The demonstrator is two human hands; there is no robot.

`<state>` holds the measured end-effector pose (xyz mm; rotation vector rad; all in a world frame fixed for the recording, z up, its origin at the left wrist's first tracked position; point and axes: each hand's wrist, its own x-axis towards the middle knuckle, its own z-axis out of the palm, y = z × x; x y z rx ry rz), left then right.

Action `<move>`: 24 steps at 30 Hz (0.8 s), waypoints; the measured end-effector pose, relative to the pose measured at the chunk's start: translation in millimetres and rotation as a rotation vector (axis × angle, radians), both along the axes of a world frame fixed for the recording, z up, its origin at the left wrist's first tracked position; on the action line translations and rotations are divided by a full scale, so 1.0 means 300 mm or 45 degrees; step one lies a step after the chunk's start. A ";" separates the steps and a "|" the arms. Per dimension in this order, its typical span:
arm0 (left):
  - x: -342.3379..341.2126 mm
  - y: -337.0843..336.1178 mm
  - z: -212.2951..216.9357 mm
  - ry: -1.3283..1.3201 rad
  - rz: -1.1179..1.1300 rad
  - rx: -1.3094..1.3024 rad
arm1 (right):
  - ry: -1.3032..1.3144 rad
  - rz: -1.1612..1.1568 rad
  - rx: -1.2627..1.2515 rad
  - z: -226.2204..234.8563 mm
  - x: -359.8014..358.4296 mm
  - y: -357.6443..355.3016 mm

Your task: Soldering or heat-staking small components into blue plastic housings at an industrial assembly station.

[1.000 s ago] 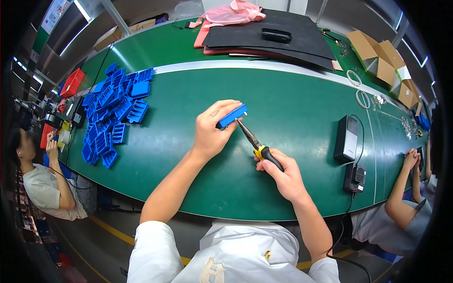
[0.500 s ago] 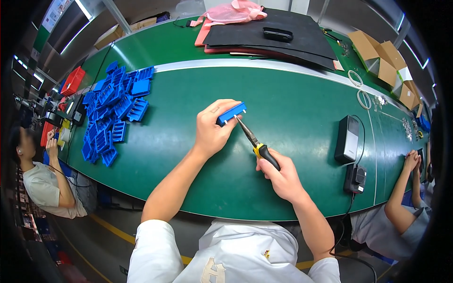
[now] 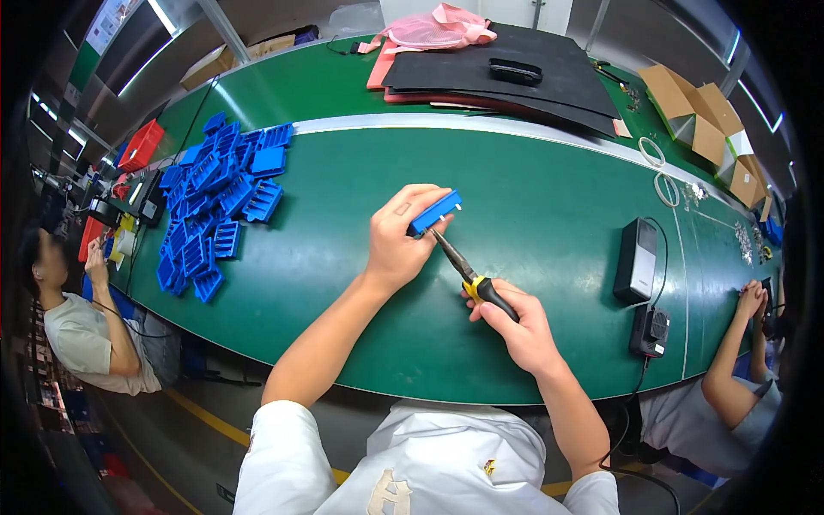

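Pliers at a blue plastic block, mid-surface.

I see my left hand [image 3: 396, 245] pinching the ribbed rectangular block [image 3: 434, 213] above the smooth green surface [image 3: 532, 189]; my right hand [image 3: 511, 330] is wrapped around yellow-and-black pliers [image 3: 468, 275], slim metal tip touching the block's underside.

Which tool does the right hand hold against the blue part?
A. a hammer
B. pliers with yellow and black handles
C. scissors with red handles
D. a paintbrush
B: the right hand grips yellow and black handles, and the pliers reach with their thin dark tip up to the blue part held in the left hand.
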<state>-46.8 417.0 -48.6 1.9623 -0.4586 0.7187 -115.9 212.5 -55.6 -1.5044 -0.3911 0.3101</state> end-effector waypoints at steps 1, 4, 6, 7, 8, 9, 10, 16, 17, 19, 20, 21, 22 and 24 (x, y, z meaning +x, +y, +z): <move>0.001 -0.001 -0.002 0.003 -0.007 0.009 | -0.002 0.000 -0.007 0.001 0.000 0.000; 0.004 -0.001 -0.003 -0.049 -0.008 0.041 | -0.004 0.002 -0.029 -0.001 0.000 -0.001; 0.002 -0.004 -0.004 -0.047 -0.013 0.036 | -0.005 0.005 -0.043 -0.004 0.000 -0.002; 0.001 -0.005 -0.004 -0.047 -0.018 0.032 | -0.021 0.009 -0.051 -0.006 0.001 -0.003; 0.002 -0.005 -0.005 -0.047 -0.017 0.032 | -0.037 0.014 -0.060 -0.006 0.001 -0.003; 0.003 -0.005 -0.007 -0.063 -0.014 0.038 | -0.037 0.015 -0.059 -0.006 0.000 -0.002; 0.003 -0.004 -0.008 -0.079 -0.012 0.043 | -0.034 0.011 -0.055 -0.006 -0.002 -0.001; -0.002 -0.002 0.009 0.051 -0.095 -0.018 | -0.058 0.035 -0.121 0.015 -0.001 0.000; -0.002 -0.004 0.013 0.053 -0.098 -0.019 | -0.016 0.045 -0.109 0.014 0.001 -0.002; -0.002 -0.002 0.022 0.092 -0.119 -0.026 | -0.058 0.066 -0.110 0.015 0.006 -0.006; 0.000 0.003 0.025 0.090 -0.121 -0.027 | -0.100 0.089 -0.111 0.015 0.009 -0.008; 0.003 0.010 0.028 0.046 -0.135 -0.026 | -0.102 0.081 -0.113 0.015 0.010 -0.010; 0.007 0.019 0.032 0.001 -0.148 -0.025 | -0.133 0.095 -0.097 0.014 0.011 -0.012; 0.014 0.040 0.037 0.101 -0.071 -0.092 | -0.173 0.110 -0.085 0.002 0.018 -0.020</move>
